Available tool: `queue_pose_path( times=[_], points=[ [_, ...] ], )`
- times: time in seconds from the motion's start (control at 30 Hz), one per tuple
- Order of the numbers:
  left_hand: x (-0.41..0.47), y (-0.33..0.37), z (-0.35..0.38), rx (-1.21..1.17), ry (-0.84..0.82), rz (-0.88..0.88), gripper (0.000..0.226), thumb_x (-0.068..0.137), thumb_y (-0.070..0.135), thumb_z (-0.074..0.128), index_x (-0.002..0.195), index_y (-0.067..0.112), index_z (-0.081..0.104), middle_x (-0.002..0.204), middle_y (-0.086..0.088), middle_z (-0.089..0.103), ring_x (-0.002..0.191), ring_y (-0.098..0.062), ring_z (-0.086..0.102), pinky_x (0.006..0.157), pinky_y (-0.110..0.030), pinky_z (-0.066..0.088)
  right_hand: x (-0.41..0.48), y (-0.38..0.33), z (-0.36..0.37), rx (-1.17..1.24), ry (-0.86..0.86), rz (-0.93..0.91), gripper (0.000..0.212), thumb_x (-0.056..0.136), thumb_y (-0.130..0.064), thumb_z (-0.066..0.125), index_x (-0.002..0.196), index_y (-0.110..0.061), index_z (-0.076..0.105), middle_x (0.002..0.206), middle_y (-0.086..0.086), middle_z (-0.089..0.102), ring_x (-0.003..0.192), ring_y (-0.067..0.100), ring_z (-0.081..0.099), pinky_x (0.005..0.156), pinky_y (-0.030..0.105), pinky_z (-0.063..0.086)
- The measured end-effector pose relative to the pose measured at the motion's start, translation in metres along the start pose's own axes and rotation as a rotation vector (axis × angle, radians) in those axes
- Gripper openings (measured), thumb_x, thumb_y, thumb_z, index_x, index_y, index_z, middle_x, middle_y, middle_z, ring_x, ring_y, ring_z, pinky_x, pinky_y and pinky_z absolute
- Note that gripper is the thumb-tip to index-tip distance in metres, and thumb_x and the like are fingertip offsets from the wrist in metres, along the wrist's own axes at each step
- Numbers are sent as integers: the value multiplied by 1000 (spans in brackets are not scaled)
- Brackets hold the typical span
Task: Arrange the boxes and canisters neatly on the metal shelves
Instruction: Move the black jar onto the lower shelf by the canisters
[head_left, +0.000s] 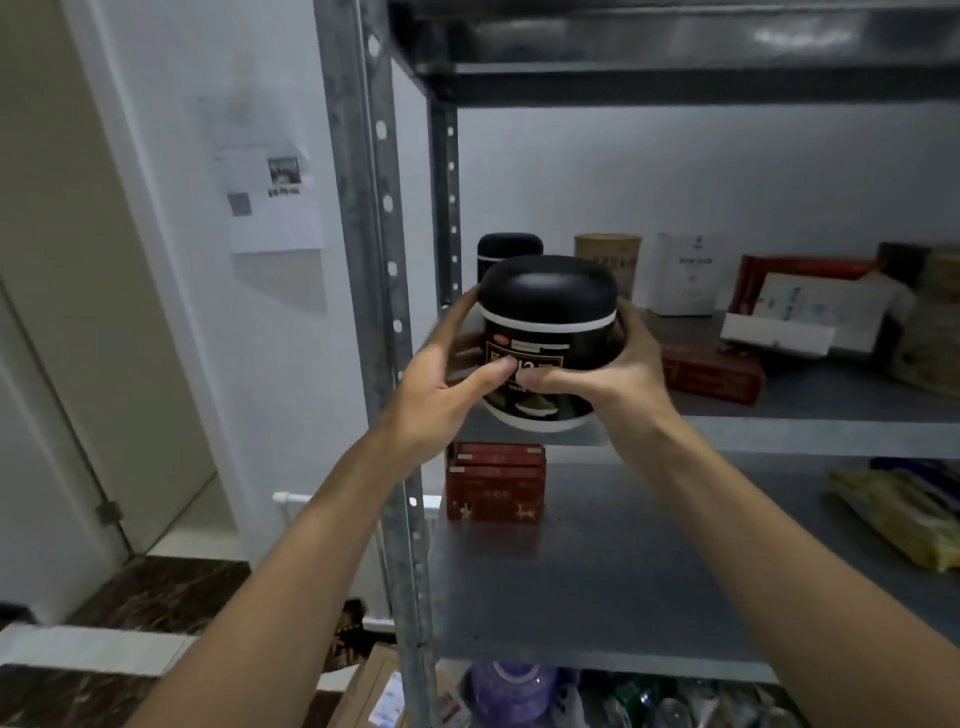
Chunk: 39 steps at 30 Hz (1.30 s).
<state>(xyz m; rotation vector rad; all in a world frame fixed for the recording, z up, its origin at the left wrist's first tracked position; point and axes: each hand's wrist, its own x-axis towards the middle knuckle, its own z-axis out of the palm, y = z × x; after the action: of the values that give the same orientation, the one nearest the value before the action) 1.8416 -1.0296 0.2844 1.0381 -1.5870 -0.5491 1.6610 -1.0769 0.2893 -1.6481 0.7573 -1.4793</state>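
Black canister (548, 332): domed matte lid, white band, glossy labelled body; held at the front-left corner of the middle shelf (789, 431), seemingly not yet set down on it.
Left hand (441, 379): wraps the canister's left side, thumb across the label.
Right hand (618, 374): wraps the right side, thumb meeting the other at the front.
Handling: probably rigid plastic, weighty if full. The glossy wall may slip, so take hold of the body below the band, not the lid, which might lift off.
Back of that shelf: twin canister (506, 249) at the left; tan canister (608, 260) and white box (685, 275) further right.
Under that shelf: red boxes (496, 488), stacked at the left.
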Motion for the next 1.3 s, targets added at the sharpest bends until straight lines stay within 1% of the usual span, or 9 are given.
queue_pose_path(
  times=[0.17,0.23,0.3,0.37,0.53,0.67,0.83,0.9,1.3],
  points=[
    [14,-15,-2,-70,103,-123,67,88,23,67,147,27,37,132,-5,59,121,-16,58,106,-40,47,27,16,9,35,-5,89,104,37,-27,99,129,-24,51,116,-4,69,105,9,68,89,34,56],
    [17,-17,-2,-40,105,-144,62,91,17,65,146,25,38,136,-3,56,125,-17,54,105,-33,46,38,23,14,23,0,93,97,44,-18,98,128,-24,50,116,-4,69,105,9,67,89,32,56],
    [19,-20,-1,70,64,-148,62,93,23,65,147,28,37,141,5,50,131,-12,47,102,-22,42,50,28,18,-9,12,83,95,48,-13,97,129,-22,50,115,-6,68,103,6,66,85,26,55],
    [22,-24,0,209,30,-153,63,93,32,64,149,34,34,147,9,45,135,-10,41,106,-25,36,64,36,20,-37,11,85,93,49,-14,98,130,-20,51,113,-7,68,101,4,66,85,24,55],
    [34,-32,7,448,-18,-195,68,94,40,60,152,32,26,154,2,36,141,-17,34,105,-24,28,96,56,20,-193,-33,98,87,58,-39,94,132,-24,51,119,-10,66,110,7,62,94,29,52],
    [49,-43,11,633,-95,-245,65,94,48,56,151,27,31,153,-3,36,139,-23,34,110,-34,30,110,66,20,-327,-37,131,71,78,-45,80,135,-18,47,128,-1,62,116,16,57,91,26,44],
    [66,-53,16,888,-154,-304,56,91,60,49,139,30,47,143,-1,48,131,-27,43,108,-48,35,119,76,21,-338,-17,176,61,86,-41,73,136,-13,51,134,5,61,124,23,56,92,25,43],
    [70,-55,18,941,-166,-317,53,91,64,44,132,32,52,139,0,52,128,-26,44,106,-50,33,122,77,22,-352,-13,163,60,87,-40,72,135,-12,51,134,6,60,125,23,56,92,25,42],
    [70,-56,22,1031,-243,-346,57,95,64,31,145,37,38,155,6,34,142,-25,27,116,-51,17,121,77,20,-532,-42,107,54,92,-36,67,135,-7,50,134,10,60,127,25,53,95,23,38]
  ],
)
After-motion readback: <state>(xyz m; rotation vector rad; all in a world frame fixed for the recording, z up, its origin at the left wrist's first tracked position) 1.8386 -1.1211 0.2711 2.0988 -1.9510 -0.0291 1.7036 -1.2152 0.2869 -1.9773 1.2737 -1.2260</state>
